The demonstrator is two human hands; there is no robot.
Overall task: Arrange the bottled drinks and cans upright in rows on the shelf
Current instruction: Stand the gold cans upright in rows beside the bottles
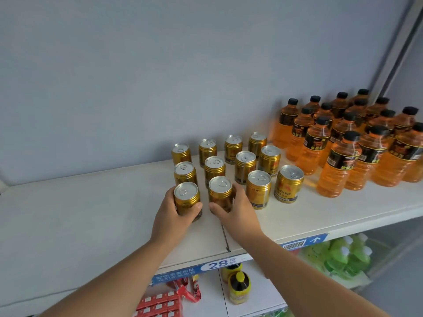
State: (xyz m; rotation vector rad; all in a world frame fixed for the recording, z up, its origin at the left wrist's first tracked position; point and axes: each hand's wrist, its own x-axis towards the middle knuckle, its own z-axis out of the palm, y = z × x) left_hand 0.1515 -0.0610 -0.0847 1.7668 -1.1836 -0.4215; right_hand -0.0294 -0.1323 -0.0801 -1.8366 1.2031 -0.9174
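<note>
Several gold cans stand upright in rows on the white shelf (91,216). My left hand (170,216) grips the front-left gold can (186,197). My right hand (238,213) wraps around the neighbouring front gold can (220,193). Both cans are upright and rest on the shelf. More gold cans (258,188) line up to the right and behind. At the right end, several orange bottled drinks (338,165) with black caps and black labels stand upright in rows.
The shelf's left half is bare white board, with the grey wall (160,76) behind. A blue price strip (217,264) runs along the front edge. Below are yellow bottles (239,287), red packets (160,303) and green bottles (343,255).
</note>
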